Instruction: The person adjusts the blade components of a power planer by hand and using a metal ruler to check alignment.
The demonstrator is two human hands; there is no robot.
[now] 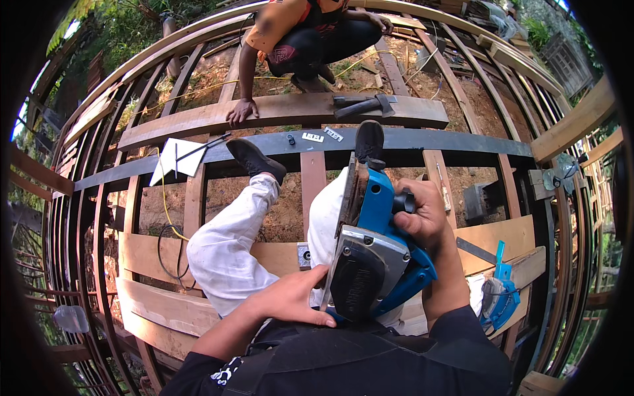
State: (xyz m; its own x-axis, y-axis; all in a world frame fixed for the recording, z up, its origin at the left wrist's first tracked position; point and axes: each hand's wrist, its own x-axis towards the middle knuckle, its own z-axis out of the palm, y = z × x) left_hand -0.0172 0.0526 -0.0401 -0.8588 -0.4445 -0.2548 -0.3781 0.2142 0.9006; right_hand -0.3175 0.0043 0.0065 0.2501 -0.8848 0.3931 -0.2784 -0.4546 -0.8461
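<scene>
A blue and black electric hand planer is held tilted on its side over my lap, its sole upright along its left edge. My right hand is closed round its black knob and handle. My left hand grips the lower left edge of the planer, thumb stretched along its bottom; some fingertips are hidden behind it. A small metal block with a round hole lies on the board below my legs. To the right lies another blue power tool with a dark blade-like strip.
A crouching co-worker rests a hand on a timber bearing an axe and dark tools. A steel beam holds white pieces and, leftward, a white board. Open joists with gaps over soil, yellow cords and plastic jugs surround me.
</scene>
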